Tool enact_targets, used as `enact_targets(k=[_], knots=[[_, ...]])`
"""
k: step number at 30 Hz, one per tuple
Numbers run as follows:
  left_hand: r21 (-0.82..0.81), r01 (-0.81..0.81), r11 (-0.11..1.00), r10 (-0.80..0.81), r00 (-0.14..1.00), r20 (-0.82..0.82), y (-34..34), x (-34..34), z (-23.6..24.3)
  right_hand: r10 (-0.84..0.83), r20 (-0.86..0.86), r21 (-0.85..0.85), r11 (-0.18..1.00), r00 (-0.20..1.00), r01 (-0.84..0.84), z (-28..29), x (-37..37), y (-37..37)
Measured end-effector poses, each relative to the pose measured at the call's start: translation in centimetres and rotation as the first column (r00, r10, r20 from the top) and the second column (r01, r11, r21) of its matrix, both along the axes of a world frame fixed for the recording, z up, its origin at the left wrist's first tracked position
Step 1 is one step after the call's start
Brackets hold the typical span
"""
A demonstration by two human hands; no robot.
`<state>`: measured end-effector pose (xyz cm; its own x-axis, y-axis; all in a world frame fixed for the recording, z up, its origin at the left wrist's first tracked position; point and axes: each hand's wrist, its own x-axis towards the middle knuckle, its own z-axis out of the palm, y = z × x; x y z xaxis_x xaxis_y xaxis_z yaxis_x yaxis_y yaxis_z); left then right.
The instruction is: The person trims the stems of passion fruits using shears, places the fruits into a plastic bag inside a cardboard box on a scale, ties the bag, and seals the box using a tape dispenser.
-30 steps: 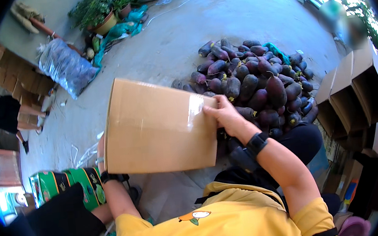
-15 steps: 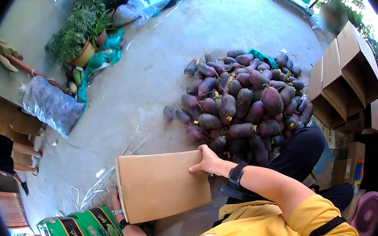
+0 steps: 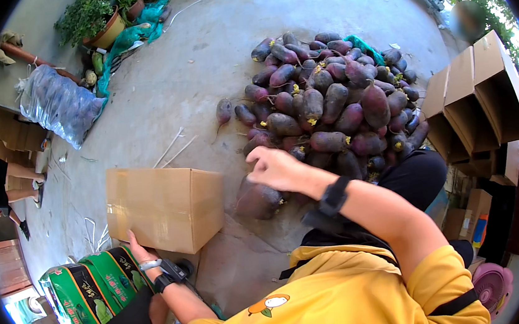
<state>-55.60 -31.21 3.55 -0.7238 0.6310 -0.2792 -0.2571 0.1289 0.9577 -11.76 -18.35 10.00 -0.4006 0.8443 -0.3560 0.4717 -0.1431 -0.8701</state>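
Note:
A closed, taped cardboard box (image 3: pixel 163 202) is in front of me on the left. My left hand (image 3: pixel 138 247) is at its lower edge, thumb up against the taped face and the other fingers partly hidden. To the right of the box is my right hand (image 3: pixel 278 169), its fingers bent and slightly smeared by motion. Just below that hand shows a large dark purple radish (image 3: pixel 257 201). Whether the fingers touch it I cannot tell. Beyond lies a heap of dark purple radishes (image 3: pixel 335 101) on the concrete floor.
Open cardboard boxes (image 3: pixel 475 94) are stacked at the right. Green printed packages (image 3: pixel 97 290) lie by my left knee. Farther left are a filled clear plastic sack (image 3: pixel 60 103), a potted plant (image 3: pixel 103 30) and another person's legs (image 3: pixel 21 185). A pink fan (image 3: pixel 493 289) stands at lower right.
The box has moved left and turned, so its taped face and an end show. My right hand has let go of it and risen toward the heap. The large radish has come into sight.

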Motion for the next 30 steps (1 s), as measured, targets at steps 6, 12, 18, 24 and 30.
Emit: enact_targets(k=[6, 12, 18, 24, 30], knots=[[-0.147, -0.026, 0.989, 0.002, 0.987, -0.160, 1.3, -0.6, -1.3, -0.276, -0.073, -0.166, 0.951, 0.958, 0.261, 8.6, 15.8, -2.2], [-0.379, -0.508, 0.774, -0.480, -0.080, -0.874, 9.1, 0.7, 0.6, -0.550, -0.094, 0.038, 0.831, 0.830, 0.555, 12.0, 29.8, -9.8], [-0.301, 0.491, 0.818, -0.404, 0.117, -0.907, 22.2, 27.5, 7.2, -0.854, -0.096, 0.095, 0.504, 0.512, 0.859, 13.4, 40.4, -21.8], [-0.109, 0.958, 0.266, -0.562, 0.062, -0.825, 22.3, 57.2, 15.0, -0.965, -0.162, -0.001, 0.208, 0.205, 0.978, 10.9, 45.2, -31.9], [-0.213, 0.963, -0.167, -0.589, -0.270, -0.761, 19.4, 79.5, 17.5, -0.992, -0.125, -0.112, -0.009, -0.023, 0.994, 7.8, 46.8, -39.9]])
